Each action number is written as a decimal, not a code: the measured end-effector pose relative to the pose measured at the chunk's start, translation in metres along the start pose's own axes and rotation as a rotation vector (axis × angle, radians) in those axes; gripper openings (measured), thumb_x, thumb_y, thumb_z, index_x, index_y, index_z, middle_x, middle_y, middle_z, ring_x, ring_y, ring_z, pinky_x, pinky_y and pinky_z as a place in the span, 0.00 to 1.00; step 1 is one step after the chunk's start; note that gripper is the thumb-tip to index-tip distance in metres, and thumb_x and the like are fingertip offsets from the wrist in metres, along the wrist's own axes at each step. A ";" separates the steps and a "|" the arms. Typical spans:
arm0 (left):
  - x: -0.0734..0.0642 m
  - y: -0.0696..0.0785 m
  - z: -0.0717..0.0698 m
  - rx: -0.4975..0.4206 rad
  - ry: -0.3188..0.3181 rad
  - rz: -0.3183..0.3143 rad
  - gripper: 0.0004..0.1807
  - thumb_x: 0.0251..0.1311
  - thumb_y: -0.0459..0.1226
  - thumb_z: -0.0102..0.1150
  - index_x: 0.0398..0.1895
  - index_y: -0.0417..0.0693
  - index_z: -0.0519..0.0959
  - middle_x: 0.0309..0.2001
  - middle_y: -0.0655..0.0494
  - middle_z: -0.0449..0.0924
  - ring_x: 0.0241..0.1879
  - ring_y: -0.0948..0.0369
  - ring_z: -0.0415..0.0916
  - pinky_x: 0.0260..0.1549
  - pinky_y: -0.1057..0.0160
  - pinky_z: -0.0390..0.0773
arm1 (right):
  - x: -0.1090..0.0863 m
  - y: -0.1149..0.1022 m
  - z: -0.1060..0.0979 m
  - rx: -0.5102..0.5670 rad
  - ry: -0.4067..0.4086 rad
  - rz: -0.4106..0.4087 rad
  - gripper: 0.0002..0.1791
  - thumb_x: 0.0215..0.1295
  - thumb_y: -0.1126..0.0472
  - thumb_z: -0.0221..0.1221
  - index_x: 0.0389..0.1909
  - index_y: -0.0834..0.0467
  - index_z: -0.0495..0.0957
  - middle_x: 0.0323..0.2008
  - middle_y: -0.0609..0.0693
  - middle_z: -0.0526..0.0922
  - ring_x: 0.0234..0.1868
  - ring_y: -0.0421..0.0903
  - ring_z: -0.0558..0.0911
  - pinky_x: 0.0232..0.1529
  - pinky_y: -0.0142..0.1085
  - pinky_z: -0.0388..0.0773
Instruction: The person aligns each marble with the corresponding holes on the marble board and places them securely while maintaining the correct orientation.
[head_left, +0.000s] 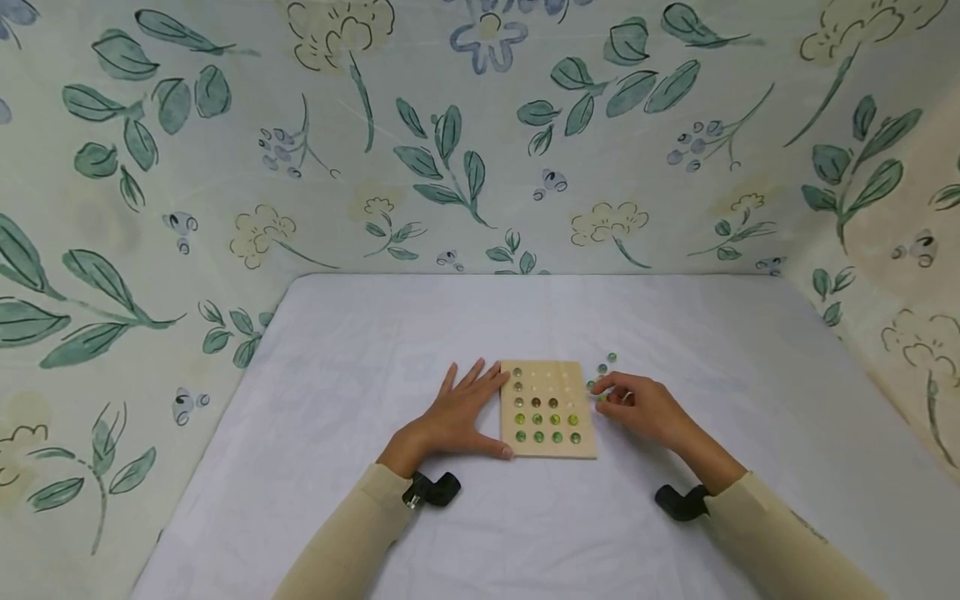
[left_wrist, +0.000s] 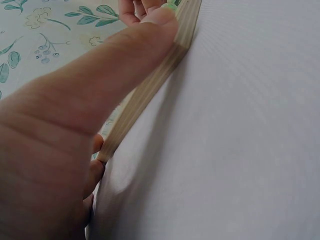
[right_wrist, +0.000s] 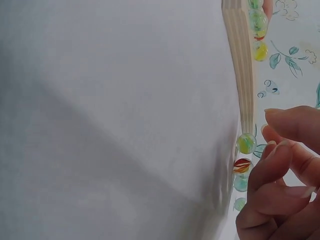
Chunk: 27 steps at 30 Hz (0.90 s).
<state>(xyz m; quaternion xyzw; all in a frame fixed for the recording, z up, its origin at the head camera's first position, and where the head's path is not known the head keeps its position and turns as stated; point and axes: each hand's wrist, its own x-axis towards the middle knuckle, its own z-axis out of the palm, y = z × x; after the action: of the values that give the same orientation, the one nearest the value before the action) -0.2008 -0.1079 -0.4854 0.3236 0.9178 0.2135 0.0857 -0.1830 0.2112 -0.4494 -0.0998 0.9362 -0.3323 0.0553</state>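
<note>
On one board (head_left: 547, 450) sit perhaps thirteen marbles (head_left: 537, 419).

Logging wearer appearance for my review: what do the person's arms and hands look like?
Left hand and right hand are ungloved. Beige long sleeves end near the wrists. Each wrist wears a black, bent attachment; the right sleeve shows a thin dark mark.

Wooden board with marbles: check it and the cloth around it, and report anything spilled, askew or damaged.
Nothing looks plainly damaged or askew. A few loose marbles lie on the white cloth right of the wooden board, by the right hand, unlike the seated marbles; they are probably set aside rather than spilled.
</note>
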 end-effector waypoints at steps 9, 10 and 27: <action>0.000 0.000 0.001 0.006 0.005 -0.002 0.64 0.39 0.74 0.59 0.78 0.58 0.45 0.78 0.60 0.39 0.76 0.57 0.29 0.69 0.44 0.26 | -0.004 0.005 -0.004 -0.008 0.013 0.044 0.10 0.61 0.61 0.63 0.44 0.54 0.81 0.28 0.49 0.76 0.27 0.45 0.72 0.26 0.35 0.70; 0.000 0.000 0.001 0.003 0.007 -0.001 0.64 0.40 0.74 0.60 0.78 0.57 0.46 0.78 0.59 0.39 0.76 0.56 0.29 0.69 0.43 0.26 | -0.004 0.006 -0.004 -0.010 0.015 0.051 0.10 0.61 0.61 0.63 0.44 0.53 0.81 0.28 0.49 0.76 0.27 0.45 0.72 0.26 0.35 0.70; 0.000 0.001 0.001 0.011 0.001 -0.008 0.64 0.40 0.74 0.60 0.78 0.58 0.46 0.78 0.60 0.38 0.76 0.57 0.29 0.69 0.44 0.25 | -0.003 0.018 -0.008 0.033 -0.001 0.079 0.11 0.61 0.63 0.63 0.46 0.54 0.81 0.29 0.50 0.76 0.28 0.46 0.72 0.25 0.34 0.71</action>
<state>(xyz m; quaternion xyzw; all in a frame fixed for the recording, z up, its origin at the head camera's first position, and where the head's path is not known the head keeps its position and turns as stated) -0.2004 -0.1069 -0.4860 0.3204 0.9203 0.2081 0.0841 -0.1846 0.2304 -0.4549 -0.0622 0.9338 -0.3453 0.0705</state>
